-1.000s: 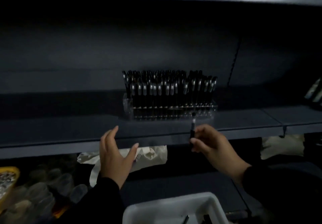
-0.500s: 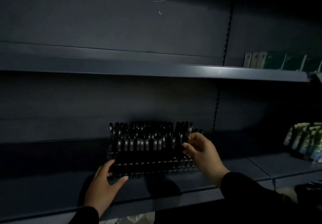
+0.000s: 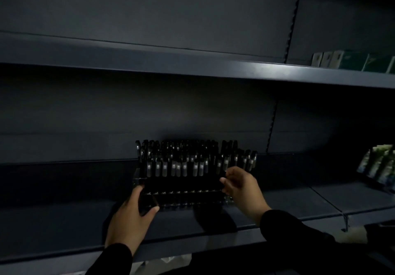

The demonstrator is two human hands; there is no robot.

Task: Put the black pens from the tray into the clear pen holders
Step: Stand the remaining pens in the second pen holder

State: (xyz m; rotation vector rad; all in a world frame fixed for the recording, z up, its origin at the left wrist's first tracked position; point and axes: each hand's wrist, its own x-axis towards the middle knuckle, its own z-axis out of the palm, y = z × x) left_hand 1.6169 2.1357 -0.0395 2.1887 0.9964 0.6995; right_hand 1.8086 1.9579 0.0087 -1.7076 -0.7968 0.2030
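A clear pen holder [image 3: 188, 199] stands on the dark middle shelf [image 3: 64, 227], packed with several upright black pens [image 3: 181, 161]. My left hand [image 3: 130, 217] grips the holder's front left corner, thumb on the front and fingers round the side. My right hand [image 3: 241, 187] is at the holder's right part, fingers curled and pinching a black pen [image 3: 224, 163] that stands in a front row. The tray is out of view.
An upper shelf [image 3: 192, 67] runs overhead, with green boxes [image 3: 352, 61] at its right end. Pale green packets [image 3: 380, 165] stand on the middle shelf at the far right. A white object [image 3: 352, 235] shows below the shelf's right edge.
The view has tilted up and the tray has dropped out of sight. My right hand carried a pen up to the holder and lowered it in. My left hand moved from mid-air onto the holder's corner.
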